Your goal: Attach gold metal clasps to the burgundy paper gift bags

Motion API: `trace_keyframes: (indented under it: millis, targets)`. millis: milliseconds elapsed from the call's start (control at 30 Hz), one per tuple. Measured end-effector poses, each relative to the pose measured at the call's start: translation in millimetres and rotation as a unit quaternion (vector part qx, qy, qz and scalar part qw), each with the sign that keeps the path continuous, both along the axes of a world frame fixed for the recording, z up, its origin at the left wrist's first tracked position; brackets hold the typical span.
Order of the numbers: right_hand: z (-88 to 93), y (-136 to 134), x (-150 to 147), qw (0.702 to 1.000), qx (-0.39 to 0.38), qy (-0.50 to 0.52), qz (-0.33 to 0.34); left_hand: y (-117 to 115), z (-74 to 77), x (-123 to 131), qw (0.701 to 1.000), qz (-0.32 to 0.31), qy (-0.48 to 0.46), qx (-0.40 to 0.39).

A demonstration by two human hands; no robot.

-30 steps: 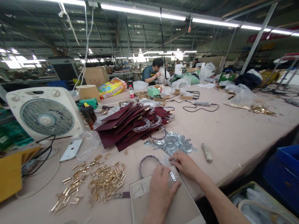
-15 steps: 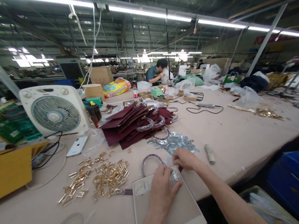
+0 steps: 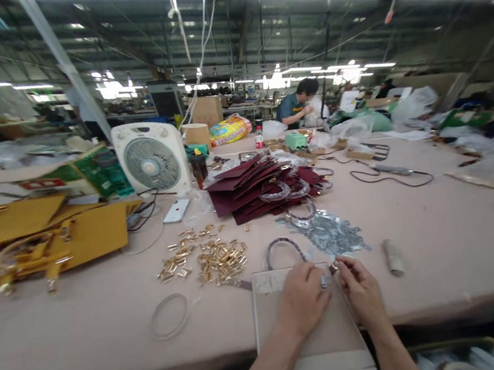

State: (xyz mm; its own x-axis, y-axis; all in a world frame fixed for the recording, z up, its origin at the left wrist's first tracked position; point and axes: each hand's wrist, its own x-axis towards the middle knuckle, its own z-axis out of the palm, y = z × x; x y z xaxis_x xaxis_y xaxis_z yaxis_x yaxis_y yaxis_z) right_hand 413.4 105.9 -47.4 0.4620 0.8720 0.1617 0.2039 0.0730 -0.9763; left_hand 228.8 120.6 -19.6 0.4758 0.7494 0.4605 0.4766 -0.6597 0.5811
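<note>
A flat grey board [image 3: 316, 347] lies at the table's near edge. My left hand [image 3: 303, 307] rests on its top part, fingers curled down by a small silver metal piece [image 3: 323, 283]. My right hand [image 3: 362, 291] sits beside it with thumb and fingers pinched on a small silver part I can barely make out. Just beyond the board lies a curved wrapped handle [image 3: 283, 247], and to its right a heap of flat silver plates [image 3: 330, 233]. A scatter of gold clips [image 3: 211, 260] lies to the left.
A stack of maroon panels with handles [image 3: 260, 186] sits mid-table, a white fan [image 3: 152, 158] and phone [image 3: 176, 210] behind left, yellow panels [image 3: 52, 237] far left. A clear ring [image 3: 168, 315] and small roll [image 3: 392, 256] lie near. Another person [image 3: 297, 104] works at the far end.
The view has swung left, bringing the yellow panels into sight. My right hand has drawn back from the silver plates to the board's top right corner, now pinching. The left hand stays on the board.
</note>
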Motion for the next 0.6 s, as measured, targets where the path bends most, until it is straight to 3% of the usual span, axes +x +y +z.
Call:
trace_keyframes:
  millis: [133, 233, 333, 400, 500, 600]
  targets:
    - [-4.2, 1, 1, 0.997, -0.036, -0.057, 0.034, -11, 0.8, -23, 0.999, -0.012, -0.034, 0.035]
    - [-3.1, 3, 2, 0.998, -0.044, -0.031, 0.043, -13, -0.5, -59, 0.996, 0.052, -0.064, 0.037]
    - [0.0, 2, 0, 0.999, -0.030, 0.003, 0.011, -6, -0.3, -101, 0.991, 0.114, -0.066, -0.005]
    - [1.1, 3, -2, 0.999, -0.019, 0.021, -0.024, 1, -0.3, -122, 0.991, 0.108, -0.050, -0.061]
    - [1.6, 8, -4, 0.993, 0.018, 0.084, -0.076, 9, -3.0, -137, 0.990, 0.084, -0.039, -0.108]
    - [7.4, 14, -9, 0.980, 0.074, 0.149, -0.110, 10, -8.6, -137, 0.990, 0.079, -0.045, -0.106]
